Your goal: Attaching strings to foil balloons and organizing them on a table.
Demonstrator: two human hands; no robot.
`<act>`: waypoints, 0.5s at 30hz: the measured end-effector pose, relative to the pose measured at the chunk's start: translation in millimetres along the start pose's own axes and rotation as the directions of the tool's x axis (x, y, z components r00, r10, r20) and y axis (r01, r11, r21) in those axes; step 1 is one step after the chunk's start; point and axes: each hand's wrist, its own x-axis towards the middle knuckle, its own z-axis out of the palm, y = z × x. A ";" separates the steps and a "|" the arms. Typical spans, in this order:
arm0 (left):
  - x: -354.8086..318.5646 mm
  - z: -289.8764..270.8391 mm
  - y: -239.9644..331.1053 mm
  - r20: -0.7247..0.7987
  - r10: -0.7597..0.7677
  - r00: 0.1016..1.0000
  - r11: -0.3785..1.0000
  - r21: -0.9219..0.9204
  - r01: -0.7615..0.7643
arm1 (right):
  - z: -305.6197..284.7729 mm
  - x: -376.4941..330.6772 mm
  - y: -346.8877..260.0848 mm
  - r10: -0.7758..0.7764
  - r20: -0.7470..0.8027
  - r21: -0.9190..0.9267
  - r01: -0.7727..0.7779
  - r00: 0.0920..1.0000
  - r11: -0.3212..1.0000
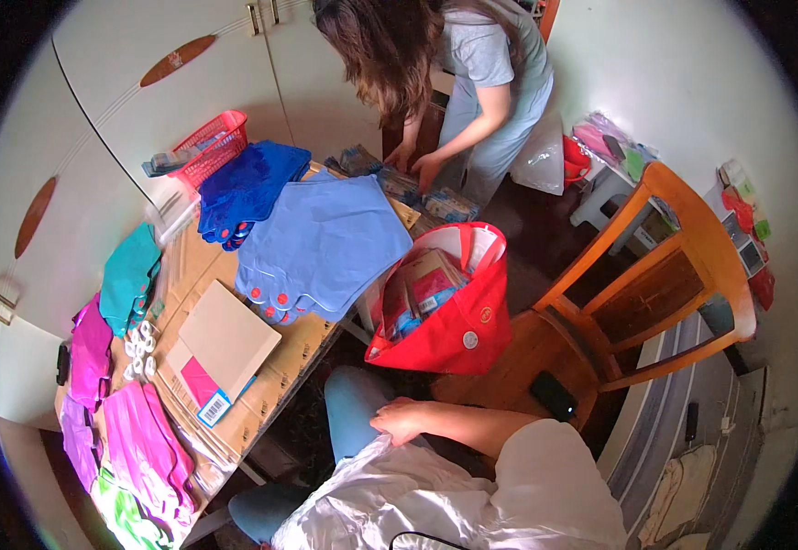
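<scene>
My right hand (401,422) lies on my lap over my blue-jeaned knee (351,403). Its fingers are curled on the top edge of a white crumpled plastic bag (371,490) that covers my lap. My forearm comes in from the right out of a white sleeve (555,481). My left hand is not in sight. A red open bag (472,321) full of packets stands just ahead of my knee, beside the table.
A cardboard-covered table (293,353) on the left holds stacks of blue (325,243), teal (128,280) and pink cloth pieces (142,449), a flat packet (225,344) and a red basket (211,142). Another person (472,82) bends over packets at its far end. A wooden chair (655,293) stands on the right.
</scene>
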 end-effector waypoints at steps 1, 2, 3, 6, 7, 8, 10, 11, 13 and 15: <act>-0.6 -0.2 0.5 0.001 -0.003 1.000 1.000 -0.003 0.003 | -0.1 -0.1 0.0 0.002 0.000 0.001 -0.002 1.000 1.000; -1.2 -0.4 1.1 0.001 -0.006 1.000 1.000 -0.006 0.006 | -0.5 -0.2 -0.1 0.004 0.000 0.001 -0.004 1.000 1.000; -1.5 -0.5 1.6 0.004 -0.008 1.000 1.000 -0.009 0.008 | -2.0 -1.1 -1.2 0.016 0.019 -0.001 -0.016 1.000 1.000; -3.1 -0.5 2.8 0.011 -0.015 1.000 1.000 -0.018 0.015 | -6.8 -3.7 -4.5 0.037 0.051 -0.001 -0.037 0.998 0.999; -3.9 -0.4 3.1 0.013 -0.018 1.000 1.000 -0.021 0.018 | -6.9 -4.4 -4.8 0.035 0.045 0.004 -0.035 0.998 0.999; -4.8 -0.2 3.3 0.015 -0.021 1.000 0.999 -0.024 0.021 | -6.9 -4.9 -4.9 0.033 0.040 0.009 -0.033 0.999 0.999; -8.9 0.2 2.6 0.018 -0.031 0.999 0.999 -0.031 0.031 | -7.3 -4.3 -4.3 0.029 0.043 0.010 -0.029 0.999 1.000; -11.2 0.6 2.2 0.020 -0.036 0.999 0.999 -0.034 0.037 | -6.3 -4.0 -4.2 0.026 0.045 0.010 -0.027 0.999 1.000; -12.7 0.6 2.7 0.020 -0.042 0.999 0.998 -0.042 0.043 | -1.7 -1.8 -0.9 0.021 0.043 0.013 -0.022 0.999 1.000; -13.6 0.8 3.3 0.019 -0.047 0.999 0.998 -0.051 0.048 | 3.4 0.6 2.6 0.015 0.023 0.012 -0.015 1.000 1.000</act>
